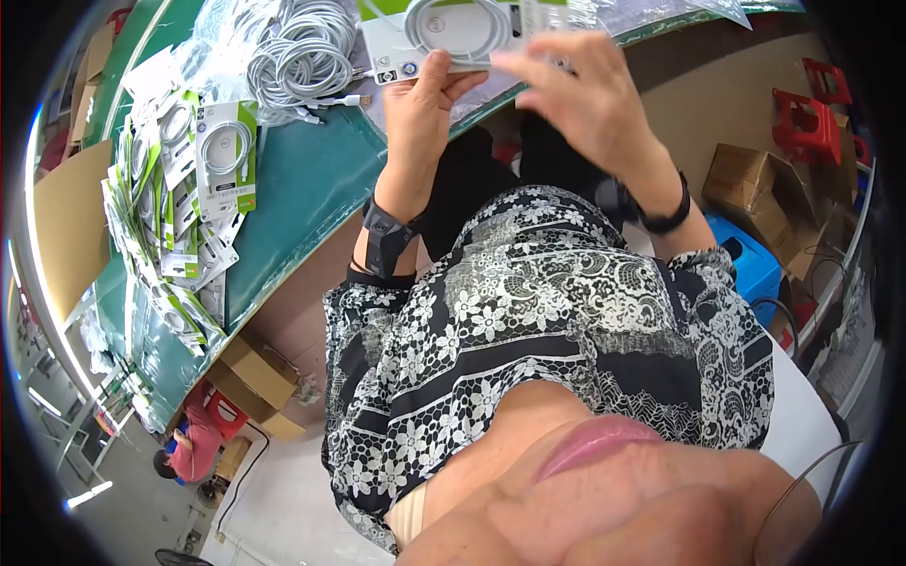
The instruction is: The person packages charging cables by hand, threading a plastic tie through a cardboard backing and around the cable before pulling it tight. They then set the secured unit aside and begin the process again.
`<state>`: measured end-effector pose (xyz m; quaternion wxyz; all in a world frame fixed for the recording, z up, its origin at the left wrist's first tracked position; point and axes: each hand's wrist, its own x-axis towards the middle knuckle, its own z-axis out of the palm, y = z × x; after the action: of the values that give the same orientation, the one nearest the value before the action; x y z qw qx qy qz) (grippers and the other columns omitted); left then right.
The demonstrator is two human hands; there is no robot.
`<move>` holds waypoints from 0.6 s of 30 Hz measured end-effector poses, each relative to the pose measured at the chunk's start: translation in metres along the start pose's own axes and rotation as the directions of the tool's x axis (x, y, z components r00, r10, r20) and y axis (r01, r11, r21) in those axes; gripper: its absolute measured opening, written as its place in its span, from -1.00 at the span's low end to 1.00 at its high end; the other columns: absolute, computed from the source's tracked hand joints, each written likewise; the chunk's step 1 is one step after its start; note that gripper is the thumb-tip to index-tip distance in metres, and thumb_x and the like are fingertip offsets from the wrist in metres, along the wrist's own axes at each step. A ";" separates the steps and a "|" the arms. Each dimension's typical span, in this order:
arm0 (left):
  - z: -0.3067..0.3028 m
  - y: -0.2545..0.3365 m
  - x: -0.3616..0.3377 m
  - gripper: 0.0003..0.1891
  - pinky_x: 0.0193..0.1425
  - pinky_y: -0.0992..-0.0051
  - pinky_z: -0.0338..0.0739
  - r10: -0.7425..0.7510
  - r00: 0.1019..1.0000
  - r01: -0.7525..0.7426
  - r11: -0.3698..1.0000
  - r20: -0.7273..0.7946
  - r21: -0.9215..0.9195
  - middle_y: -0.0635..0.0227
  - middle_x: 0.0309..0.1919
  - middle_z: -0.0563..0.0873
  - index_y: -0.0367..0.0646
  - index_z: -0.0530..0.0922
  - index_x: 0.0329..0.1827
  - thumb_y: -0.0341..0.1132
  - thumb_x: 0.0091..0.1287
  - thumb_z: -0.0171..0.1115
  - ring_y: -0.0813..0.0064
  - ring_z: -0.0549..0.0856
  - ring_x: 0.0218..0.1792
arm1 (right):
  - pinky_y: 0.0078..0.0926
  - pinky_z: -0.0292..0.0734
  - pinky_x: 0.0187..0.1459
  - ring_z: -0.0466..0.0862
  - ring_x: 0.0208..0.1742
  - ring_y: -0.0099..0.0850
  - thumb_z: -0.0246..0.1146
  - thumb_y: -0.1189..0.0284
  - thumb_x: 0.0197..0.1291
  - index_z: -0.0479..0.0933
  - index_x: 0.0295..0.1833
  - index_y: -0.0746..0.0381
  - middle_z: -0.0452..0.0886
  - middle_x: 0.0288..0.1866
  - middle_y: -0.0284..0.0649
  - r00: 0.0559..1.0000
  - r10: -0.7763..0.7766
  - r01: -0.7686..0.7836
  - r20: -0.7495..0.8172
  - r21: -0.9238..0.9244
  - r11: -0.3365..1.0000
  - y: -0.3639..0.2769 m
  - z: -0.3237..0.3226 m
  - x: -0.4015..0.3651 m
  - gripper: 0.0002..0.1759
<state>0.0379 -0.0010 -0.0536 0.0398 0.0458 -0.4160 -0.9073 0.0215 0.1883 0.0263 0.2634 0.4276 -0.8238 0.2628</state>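
At the top of the view my left hand (418, 111) grips the lower edge of a white-and-green packaging card (382, 47), thumb on its front. A white cable (459, 26) lies coiled on that card, tied in a loop. My right hand (593, 106), slightly smeared by motion, is at the card's right side with its fingers apart. Just left of the card, a large bundle of loose white USB cables (300, 58) rests on clear plastic. Many packed cable cards (225, 156) are heaped farther left on the green tabletop (297, 193).
The table edge runs diagonally in front of my lap. Cardboard boxes (755, 193), red stools (807, 124) and a blue bin (743, 257) stand on the floor at right. More boxes (253, 382) sit under the table at lower left, where a person (193, 443) in pink is seen beyond.
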 end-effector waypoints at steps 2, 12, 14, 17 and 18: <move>0.005 -0.002 -0.004 -0.78 -0.06 0.26 0.70 -0.049 0.998 0.053 0.996 0.048 -0.077 0.14 -0.14 0.65 -0.36 0.49 -0.01 -0.42 0.36 0.13 0.29 0.71 -0.18 | -0.39 0.41 -0.08 0.53 -0.17 -0.35 0.33 0.52 -0.08 0.57 -0.22 0.22 0.51 -0.26 -0.29 0.999 0.023 -0.023 0.032 -0.019 1.000 0.003 -0.016 0.015 -0.77; 0.014 0.001 -0.018 -0.75 0.01 0.27 0.68 -0.023 0.993 0.040 0.989 0.116 -0.144 0.13 -0.12 0.65 -0.37 0.48 0.03 -0.52 0.31 0.15 0.28 0.68 -0.09 | -0.43 0.39 -0.08 0.50 -0.24 -0.30 0.32 0.39 -0.01 0.52 -0.07 0.26 0.48 -0.33 -0.28 0.993 -0.091 0.076 0.076 0.182 0.980 0.005 -0.012 0.028 -0.65; 0.014 -0.001 -0.022 -0.77 0.03 0.28 0.67 -0.064 0.991 0.077 0.991 0.116 -0.106 0.14 -0.12 0.65 -0.37 0.49 0.01 -0.52 0.31 0.15 0.30 0.68 -0.09 | -0.42 0.40 -0.08 0.51 -0.22 -0.31 0.32 0.43 -0.03 0.54 -0.12 0.25 0.49 -0.30 -0.29 0.991 -0.109 0.099 0.073 0.120 0.988 0.010 -0.003 0.020 -0.69; 0.013 -0.007 -0.023 -0.79 0.04 0.30 0.66 -0.080 0.989 0.093 0.991 0.122 -0.097 0.16 -0.12 0.65 -0.37 0.50 -0.01 -0.52 0.31 0.15 0.31 0.68 -0.09 | -0.40 0.43 -0.08 0.53 -0.16 -0.32 0.33 0.51 -0.09 0.57 -0.23 0.22 0.51 -0.23 -0.31 0.987 -0.143 0.144 0.070 -0.008 0.990 0.009 0.014 0.007 -0.77; 0.012 -0.010 -0.022 -0.80 0.05 0.31 0.65 -0.078 0.989 0.091 0.990 0.123 -0.110 0.16 -0.12 0.65 -0.37 0.51 -0.02 -0.51 0.32 0.15 0.32 0.68 -0.10 | -0.40 0.43 -0.08 0.53 -0.17 -0.31 0.31 0.52 -0.08 0.57 -0.22 0.22 0.51 -0.24 -0.30 0.990 -0.128 0.130 0.059 -0.027 0.991 0.003 0.019 0.005 -0.77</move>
<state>0.0582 0.0167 -0.0525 -0.0207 0.0073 -0.3620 -0.9319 0.0123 0.1745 0.0156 0.2625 0.4832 -0.8057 0.2203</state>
